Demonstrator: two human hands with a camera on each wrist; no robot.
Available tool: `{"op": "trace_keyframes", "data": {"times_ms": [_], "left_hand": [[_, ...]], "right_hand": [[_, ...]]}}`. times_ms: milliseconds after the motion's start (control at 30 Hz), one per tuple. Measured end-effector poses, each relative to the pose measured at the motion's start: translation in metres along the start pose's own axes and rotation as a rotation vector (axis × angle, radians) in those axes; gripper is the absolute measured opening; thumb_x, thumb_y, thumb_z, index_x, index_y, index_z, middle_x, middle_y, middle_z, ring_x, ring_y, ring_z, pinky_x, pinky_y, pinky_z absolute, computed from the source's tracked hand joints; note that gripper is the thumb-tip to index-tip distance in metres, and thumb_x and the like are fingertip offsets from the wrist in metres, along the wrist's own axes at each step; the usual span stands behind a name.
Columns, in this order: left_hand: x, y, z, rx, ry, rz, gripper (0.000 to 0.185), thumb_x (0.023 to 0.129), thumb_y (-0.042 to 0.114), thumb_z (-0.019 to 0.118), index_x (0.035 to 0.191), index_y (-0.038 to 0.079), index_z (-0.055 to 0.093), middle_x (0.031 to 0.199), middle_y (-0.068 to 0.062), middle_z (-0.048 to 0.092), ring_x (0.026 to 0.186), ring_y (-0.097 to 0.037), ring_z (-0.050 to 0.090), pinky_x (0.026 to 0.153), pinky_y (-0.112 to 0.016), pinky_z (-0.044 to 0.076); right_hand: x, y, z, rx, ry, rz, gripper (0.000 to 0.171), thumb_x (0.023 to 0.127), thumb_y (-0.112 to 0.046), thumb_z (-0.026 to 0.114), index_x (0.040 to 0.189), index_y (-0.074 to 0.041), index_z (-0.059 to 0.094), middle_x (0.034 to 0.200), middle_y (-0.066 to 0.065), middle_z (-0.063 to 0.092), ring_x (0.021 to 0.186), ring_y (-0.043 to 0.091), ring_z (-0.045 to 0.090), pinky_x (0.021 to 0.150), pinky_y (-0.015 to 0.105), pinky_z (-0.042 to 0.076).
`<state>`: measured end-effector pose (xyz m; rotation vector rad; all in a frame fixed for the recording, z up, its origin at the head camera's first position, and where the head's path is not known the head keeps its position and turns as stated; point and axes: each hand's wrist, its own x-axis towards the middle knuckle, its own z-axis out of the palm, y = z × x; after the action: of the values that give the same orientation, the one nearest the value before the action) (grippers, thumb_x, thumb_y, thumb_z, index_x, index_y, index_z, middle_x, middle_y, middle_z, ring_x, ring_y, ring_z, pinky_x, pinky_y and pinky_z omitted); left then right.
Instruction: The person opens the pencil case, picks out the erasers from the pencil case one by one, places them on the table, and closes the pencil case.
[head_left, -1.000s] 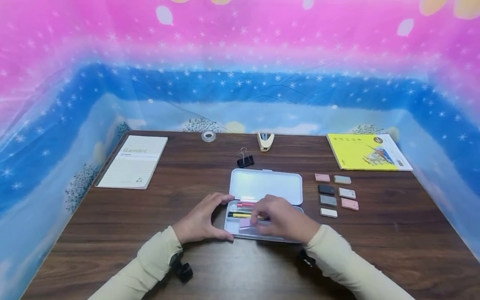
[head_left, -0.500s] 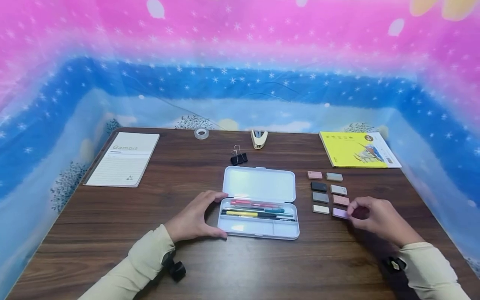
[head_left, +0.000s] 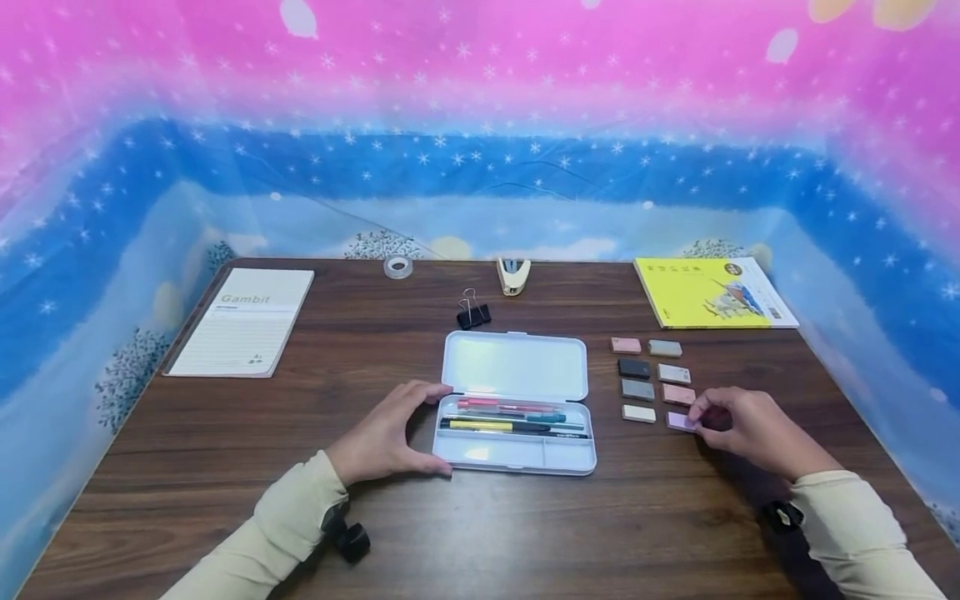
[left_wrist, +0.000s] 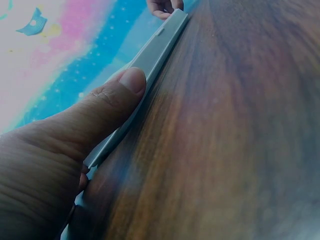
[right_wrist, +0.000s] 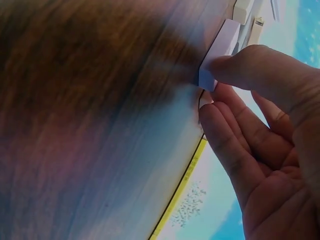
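1. The person's right hand [head_left: 738,425] is pinching a small lilac eraser [head_left: 681,421] between thumb and fingertips, with the eraser lying flat on the wooden table [head_left: 360,533] to the right of the pencil case [head_left: 516,454]

2. The lilac eraser is sitting at the near end of the right-hand column of small erasers, just in front of a pink eraser [head_left: 678,394] and just beside a cream eraser [head_left: 638,412]

3. In the right wrist view the thumb is pressing on the near corner of the lilac eraser [right_wrist: 219,55] while the other fingers are curling under it; whether the piece is fully flat on the wood is hard to say from that angle

4. The left hand [head_left: 386,437] is gripping the left end of the open pencil case, thumb on the near edge and fingers curving round the far corner

5. The left wrist view is showing that thumb lying along the case's pale rim [left_wrist: 150,60]

6. The case is lying open with its lid [head_left: 515,365] laid back flat, and several pens [head_left: 510,417] are resting in the tray's long compartment

7. Farther back a black binder clip [head_left: 473,314], a stapler [head_left: 513,275] and a roll of clear tape [head_left: 397,267] are standing well apart from the hands

8. A lined notepad [head_left: 243,321] is lying at the far left and a yellow book [head_left: 708,292] at the far right
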<state>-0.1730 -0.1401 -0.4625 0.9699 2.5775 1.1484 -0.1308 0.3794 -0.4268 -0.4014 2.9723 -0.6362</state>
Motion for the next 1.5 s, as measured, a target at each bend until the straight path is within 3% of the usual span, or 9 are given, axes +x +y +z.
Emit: {"op": "trace_keyframes", "data": {"times_ms": [433,733,833,967,1100,1167,1233,1500], "left_hand": [[0.0,-0.001,0.001,0.015,0.004,0.001,0.1,0.074,0.05,0.095,0.155,0.016,0.047,0.15,-0.009,0.051,0.137,-0.028,0.048,0.116,-0.057,0.042],[-0.002,-0.002,0.001,0.018,0.015,0.023,0.101,0.073,0.05,0.096,0.154,0.015,0.048,0.147,-0.007,0.053,0.134,-0.026,0.05,0.115,-0.056,0.043],[-0.003,-0.003,0.001,0.024,0.016,0.024,0.101,0.073,0.05,0.096,0.154,0.015,0.048,0.148,-0.007,0.052,0.135,-0.026,0.049,0.115,-0.056,0.043],[-0.003,-0.003,0.001,0.027,0.015,0.034,0.101,0.073,0.049,0.096,0.155,0.015,0.048,0.148,-0.007,0.052,0.135,-0.025,0.049,0.116,-0.054,0.042],[-0.001,-0.004,0.002,0.025,0.008,0.048,0.101,0.073,0.049,0.096,0.155,0.014,0.047,0.147,-0.007,0.053,0.134,-0.025,0.05,0.116,-0.053,0.042],[-0.001,-0.003,0.003,0.022,0.003,0.047,0.101,0.074,0.049,0.096,0.155,0.014,0.047,0.148,-0.007,0.052,0.135,-0.025,0.049,0.116,-0.054,0.042],[-0.001,-0.003,0.003,0.02,-0.001,0.044,0.101,0.074,0.05,0.096,0.155,0.014,0.047,0.149,-0.006,0.052,0.136,-0.025,0.049,0.117,-0.054,0.042],[-0.003,-0.004,0.002,-0.025,0.047,0.06,0.11,0.071,0.044,0.099,0.154,0.01,0.036,0.144,-0.01,0.053,0.133,-0.025,0.052,0.117,-0.05,0.042]], "right_hand": [[0.007,-0.009,-0.001,-0.062,-0.022,-0.024,0.022,0.083,-0.001,0.086,0.091,-0.017,0.072,0.088,-0.007,0.068,0.078,0.01,0.061,0.066,0.033,0.055],[0.031,-0.052,0.003,-0.081,0.07,-0.166,0.013,0.09,-0.007,0.082,0.097,-0.016,0.076,0.091,-0.008,0.069,0.076,0.01,0.06,0.063,0.029,0.054],[0.046,-0.068,0.008,-0.06,0.079,-0.141,0.009,0.096,-0.012,0.077,0.105,-0.013,0.078,0.096,-0.005,0.072,0.076,0.01,0.059,0.063,0.029,0.053],[0.067,-0.084,0.015,-0.03,0.158,-0.083,0.017,0.103,-0.017,0.07,0.114,-0.008,0.079,0.112,0.009,0.077,0.088,0.02,0.069,0.076,0.042,0.06],[0.087,-0.088,0.023,0.018,0.211,0.001,0.024,0.107,-0.02,0.063,0.117,-0.004,0.077,0.1,0.013,0.077,0.072,0.022,0.064,0.065,0.04,0.056],[0.096,-0.087,0.027,0.039,0.214,0.026,0.026,0.107,-0.022,0.062,0.116,-0.003,0.078,0.089,0.008,0.075,0.065,0.018,0.055,0.06,0.035,0.048],[0.102,-0.087,0.03,0.06,0.201,0.055,0.027,0.107,-0.024,0.062,0.115,-0.003,0.078,0.086,0.006,0.073,0.065,0.018,0.055,0.06,0.034,0.047],[0.109,-0.094,0.028,0.142,0.179,0.068,0.029,0.107,-0.029,0.064,0.115,-0.006,0.078,0.101,0.009,0.077,0.079,0.021,0.063,0.072,0.039,0.053]]}}
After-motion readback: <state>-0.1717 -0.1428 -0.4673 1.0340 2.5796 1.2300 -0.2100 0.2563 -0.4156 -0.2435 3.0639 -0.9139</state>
